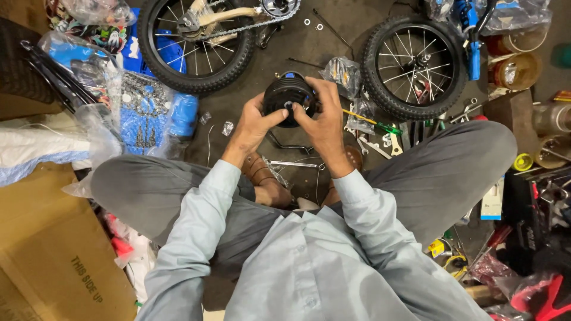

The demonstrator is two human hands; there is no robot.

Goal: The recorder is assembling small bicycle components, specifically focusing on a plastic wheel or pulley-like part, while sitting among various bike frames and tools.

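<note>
Both hands hold a small black wheel (288, 98) just above the middle of the view. The left hand (254, 126) grips it from seven o'clock, fingers curled round the rim and thumb pressed on its face. The right hand (324, 122) clasps it from four o'clock, fingers wrapped over the far edge. At eleven o'clock lies a spoked bicycle wheel with chain (196, 41), at one o'clock another bicycle wheel (414, 66). A green-handled screwdriver (375, 123) lies just right of the hands.

A brown cardboard box (53, 255) lies lower left, clear plastic bags (95, 128) above it, a white-and-blue carton (492, 202) at right.
</note>
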